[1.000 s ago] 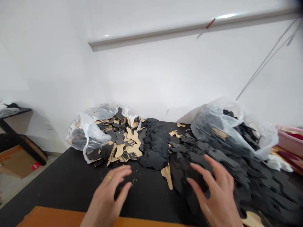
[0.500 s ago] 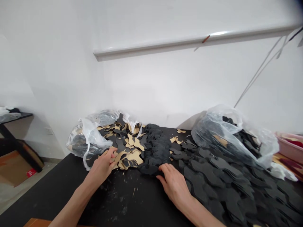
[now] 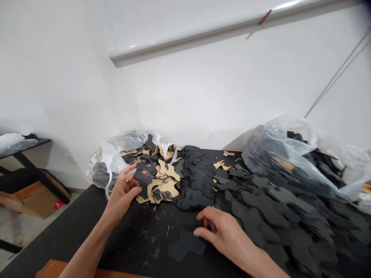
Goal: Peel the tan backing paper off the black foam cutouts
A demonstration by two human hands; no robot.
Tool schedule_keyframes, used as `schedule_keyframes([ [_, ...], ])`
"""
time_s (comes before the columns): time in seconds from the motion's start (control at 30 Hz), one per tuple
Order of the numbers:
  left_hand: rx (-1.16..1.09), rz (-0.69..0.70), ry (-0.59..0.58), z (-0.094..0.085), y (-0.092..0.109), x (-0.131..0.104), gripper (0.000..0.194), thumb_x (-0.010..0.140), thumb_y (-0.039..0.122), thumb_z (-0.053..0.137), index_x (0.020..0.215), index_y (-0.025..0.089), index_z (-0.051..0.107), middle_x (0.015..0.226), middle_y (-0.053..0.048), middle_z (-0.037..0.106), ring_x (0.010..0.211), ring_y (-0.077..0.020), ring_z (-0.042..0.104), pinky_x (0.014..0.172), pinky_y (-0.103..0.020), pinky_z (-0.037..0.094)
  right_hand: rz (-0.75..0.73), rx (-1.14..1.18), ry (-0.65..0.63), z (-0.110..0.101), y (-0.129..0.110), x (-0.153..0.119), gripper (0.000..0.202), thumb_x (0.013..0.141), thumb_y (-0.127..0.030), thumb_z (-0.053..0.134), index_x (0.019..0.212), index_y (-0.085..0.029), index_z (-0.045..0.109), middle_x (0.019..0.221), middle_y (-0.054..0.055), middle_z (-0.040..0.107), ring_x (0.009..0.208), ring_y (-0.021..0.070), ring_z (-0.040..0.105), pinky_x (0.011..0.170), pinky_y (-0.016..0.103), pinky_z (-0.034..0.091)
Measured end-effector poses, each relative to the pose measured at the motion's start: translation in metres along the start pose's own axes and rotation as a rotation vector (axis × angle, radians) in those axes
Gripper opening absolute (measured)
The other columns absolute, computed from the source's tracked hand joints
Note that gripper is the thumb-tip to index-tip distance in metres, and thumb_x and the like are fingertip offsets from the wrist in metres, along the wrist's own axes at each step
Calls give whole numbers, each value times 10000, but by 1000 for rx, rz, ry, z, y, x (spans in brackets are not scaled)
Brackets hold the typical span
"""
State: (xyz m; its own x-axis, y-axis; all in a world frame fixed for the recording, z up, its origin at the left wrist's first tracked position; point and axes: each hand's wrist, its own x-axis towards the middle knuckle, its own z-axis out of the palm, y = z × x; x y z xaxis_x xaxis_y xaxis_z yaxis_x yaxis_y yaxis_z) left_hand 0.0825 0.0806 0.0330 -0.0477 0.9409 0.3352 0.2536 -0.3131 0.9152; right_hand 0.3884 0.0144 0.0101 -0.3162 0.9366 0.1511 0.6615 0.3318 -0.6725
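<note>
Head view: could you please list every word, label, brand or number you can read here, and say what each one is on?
No text here can be read.
Red label on the cardboard box by the floor: print too small and blurred to read.
Black cutouts, tan cutouts, plastic bags and table: no markings visible.

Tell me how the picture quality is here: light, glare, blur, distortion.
Head view: bright, even light on the white wall; glare on the ledge and on the clear plastic bags; black cut-outs merge into the black table, so edges are hard to read; wide-angle bending of the ledge; slight softness at the left edge; left hand and right hand fairly sharp.
</note>
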Motion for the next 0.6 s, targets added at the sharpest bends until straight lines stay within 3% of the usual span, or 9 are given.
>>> schedule_keyframes([
  [0.1, -255, -18, -113, 23, 14, -16, 667, 827, 229, 647, 1420, 288, 348, 1098, -44, 593, 731, -112, 522, 593, -196, 483, 30, 284, 11, -1, -8, 3, 141, 878, -332, 663, 966, -222, 658, 794, -7, 646, 697, 139, 588, 620, 237, 430],
  [0.2, -352, -51, -213, 58, 24, -38, 701, 831, 240, 664, 1424, 349, 307, 1156, -41, 538, 730, -116, 521, 562, -218, 527, 60, 659, -16, 2, -18, 4, 322, 813, -402, 731, 1047, -205, 629, 910, 20, 663, 820, 154, 610, 699, 250, 474],
  [0.33, -360, -127, -375, 95, 27, -63, 792, 824, 176, 653, 1445, 417, 225, 1159, -30, 484, 739, -116, 543, 559, -237, 552, 78, 926, 47, 7, -24, 6, 317, 809, -463, 727, 883, -174, 619, 777, -14, 612, 709, 115, 545, 692, 239, 450],
  [0.4, -371, -156, -481, 99, 26, -67, 781, 816, 175, 664, 1445, 399, 259, 1171, -33, 491, 746, -114, 566, 617, -262, 556, 113, 941, 62, 7, -22, 6, 306, 840, -459, 698, 811, -165, 618, 703, -28, 585, 640, 97, 489, 655, 229, 414],
  [0.47, -373, -182, -558, 94, 23, -64, 625, 814, 229, 679, 1375, 318, 418, 1143, -40, 533, 813, -142, 590, 708, -292, 547, 154, 926, 34, 5, -17, 6, 312, 826, -464, 711, 812, -160, 642, 674, -33, 570, 611, 94, 455, 621, 229, 386],
  [0.53, -318, -226, -574, 85, 21, -59, 360, 845, 314, 654, 1186, 223, 585, 1020, -36, 593, 852, -165, 587, 750, -288, 511, 166, 897, -16, 4, -11, 6, 323, 804, -473, 724, 837, -156, 678, 663, -34, 547, 603, 97, 440, 605, 234, 368],
  [0.6, -206, -283, -570, 79, 21, -54, 232, 872, 368, 616, 990, 171, 648, 839, -11, 602, 767, -142, 554, 698, -249, 454, 141, 852, -52, 4, -8, 6, 309, 796, -456, 730, 853, -153, 707, 682, -28, 537, 627, 105, 451, 614, 242, 360],
])
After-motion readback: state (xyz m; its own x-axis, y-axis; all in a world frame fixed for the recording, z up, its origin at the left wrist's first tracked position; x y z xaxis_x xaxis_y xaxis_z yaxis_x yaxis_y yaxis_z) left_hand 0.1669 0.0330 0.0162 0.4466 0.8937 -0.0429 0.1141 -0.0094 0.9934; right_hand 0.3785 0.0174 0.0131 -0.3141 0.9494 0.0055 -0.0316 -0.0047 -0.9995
